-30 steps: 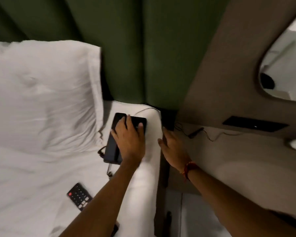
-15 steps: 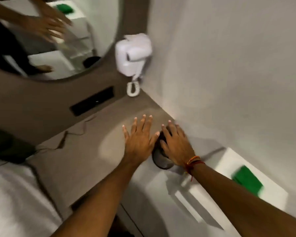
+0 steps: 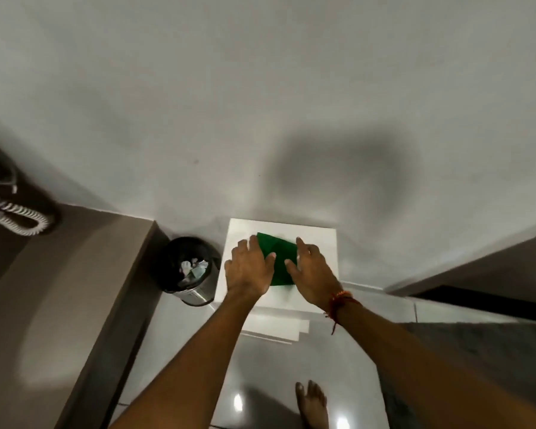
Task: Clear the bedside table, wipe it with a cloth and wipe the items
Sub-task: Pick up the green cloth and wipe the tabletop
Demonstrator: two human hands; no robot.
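Both hands reach over the green cloth [image 3: 276, 261] lying on the white table [image 3: 319, 243]; the left hand [image 3: 249, 269] and right hand [image 3: 311, 274] spread flat, fingers loose, beside a bin [image 3: 188, 270].

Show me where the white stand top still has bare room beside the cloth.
The white stand is bare along its far edge by the wall and its right strip. The green cloth fills the middle, with the left hand and right hand crowding both sides. The bin blocks the left.
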